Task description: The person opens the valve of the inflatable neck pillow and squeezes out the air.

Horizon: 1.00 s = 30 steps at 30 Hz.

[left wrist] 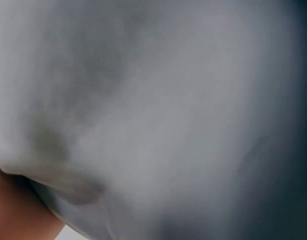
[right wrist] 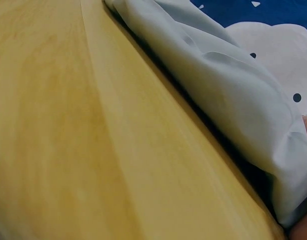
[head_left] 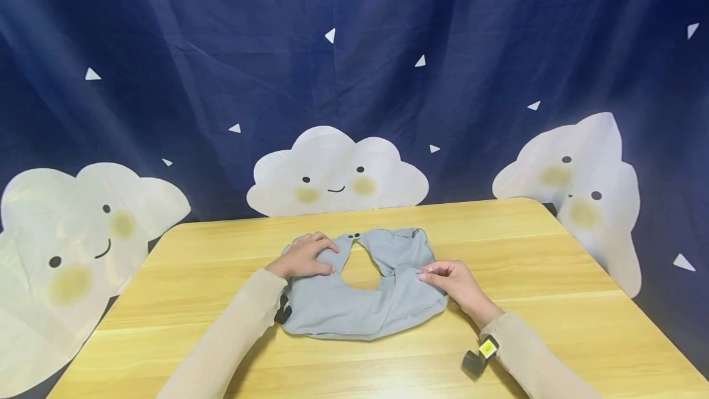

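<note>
A grey-blue U-shaped neck pillow [head_left: 332, 306] lies on the table, soft and wrinkled, its two ends meeting at the far side around a central opening. Two small dark dots, like snaps [head_left: 353, 236], show where the ends meet. My left hand [head_left: 303, 256] rests on the pillow's left arm, fingers spread loosely over the cloth. At the right edge, my right hand [head_left: 456, 282] pinches the fabric between thumb and fingers. Blurred grey cloth fills most of the left wrist view. In the right wrist view the pillow's puffed side [right wrist: 228, 90] runs down to the fingertips.
The light wood-grain table [head_left: 166, 300] has rounded far corners. Behind it hangs a dark blue curtain [head_left: 277, 79] with white triangles and smiling clouds. A small black device with a yellow label [head_left: 488, 348] is strapped to the right wrist.
</note>
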Each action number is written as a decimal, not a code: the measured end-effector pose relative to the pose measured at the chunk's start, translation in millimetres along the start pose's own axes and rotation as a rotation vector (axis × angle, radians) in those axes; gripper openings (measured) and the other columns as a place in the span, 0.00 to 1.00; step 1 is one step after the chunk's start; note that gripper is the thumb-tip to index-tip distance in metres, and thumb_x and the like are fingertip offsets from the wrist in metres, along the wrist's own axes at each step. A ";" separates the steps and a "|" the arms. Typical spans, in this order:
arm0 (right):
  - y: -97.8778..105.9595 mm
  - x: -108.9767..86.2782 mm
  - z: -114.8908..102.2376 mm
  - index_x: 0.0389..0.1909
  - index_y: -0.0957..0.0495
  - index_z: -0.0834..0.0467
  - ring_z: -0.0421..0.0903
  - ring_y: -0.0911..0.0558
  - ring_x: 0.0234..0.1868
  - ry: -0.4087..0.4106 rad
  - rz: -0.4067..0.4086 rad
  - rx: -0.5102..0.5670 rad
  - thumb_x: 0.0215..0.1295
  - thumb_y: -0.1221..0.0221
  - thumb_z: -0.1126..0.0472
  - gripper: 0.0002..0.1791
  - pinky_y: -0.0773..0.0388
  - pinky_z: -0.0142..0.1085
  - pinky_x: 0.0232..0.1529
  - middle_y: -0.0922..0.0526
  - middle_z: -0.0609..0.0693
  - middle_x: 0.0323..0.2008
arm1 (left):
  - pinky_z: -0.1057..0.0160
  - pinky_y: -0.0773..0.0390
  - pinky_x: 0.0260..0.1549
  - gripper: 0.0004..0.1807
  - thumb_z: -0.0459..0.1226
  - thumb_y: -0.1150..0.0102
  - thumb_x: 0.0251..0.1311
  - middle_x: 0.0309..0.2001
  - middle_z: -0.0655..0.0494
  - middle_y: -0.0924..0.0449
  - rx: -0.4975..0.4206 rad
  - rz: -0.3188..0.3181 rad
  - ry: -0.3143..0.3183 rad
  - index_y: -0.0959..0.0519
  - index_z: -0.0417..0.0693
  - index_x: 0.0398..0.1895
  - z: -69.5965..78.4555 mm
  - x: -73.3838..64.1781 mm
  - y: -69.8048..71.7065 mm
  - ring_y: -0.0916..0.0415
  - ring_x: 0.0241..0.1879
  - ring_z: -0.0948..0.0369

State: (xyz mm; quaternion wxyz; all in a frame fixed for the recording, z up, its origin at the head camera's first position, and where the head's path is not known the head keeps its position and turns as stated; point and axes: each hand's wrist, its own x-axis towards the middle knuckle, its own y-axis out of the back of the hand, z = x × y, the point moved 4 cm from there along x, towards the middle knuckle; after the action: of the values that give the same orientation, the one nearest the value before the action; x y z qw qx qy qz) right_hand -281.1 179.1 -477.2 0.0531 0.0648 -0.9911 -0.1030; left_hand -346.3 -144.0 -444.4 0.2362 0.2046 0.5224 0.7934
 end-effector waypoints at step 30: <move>-1.0 -1.1 -0.4 0.37 0.18 0.71 0.38 0.19 0.38 0.008 -0.005 0.020 0.52 0.32 0.65 0.14 0.24 0.28 0.42 0.13 0.54 0.33 | 0.45 0.48 0.66 0.34 0.40 0.33 0.54 0.68 0.50 0.38 -0.513 -0.022 -0.116 0.32 0.44 0.65 10.5 -52.8 30.6 0.45 0.69 0.53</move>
State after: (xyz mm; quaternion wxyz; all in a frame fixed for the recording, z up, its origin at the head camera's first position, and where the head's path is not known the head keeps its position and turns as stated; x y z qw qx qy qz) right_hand -279.8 178.2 -477.1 0.0563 0.0682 -0.9917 -0.0929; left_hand -302.8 -177.8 -416.3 0.3184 0.1775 0.2920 0.8842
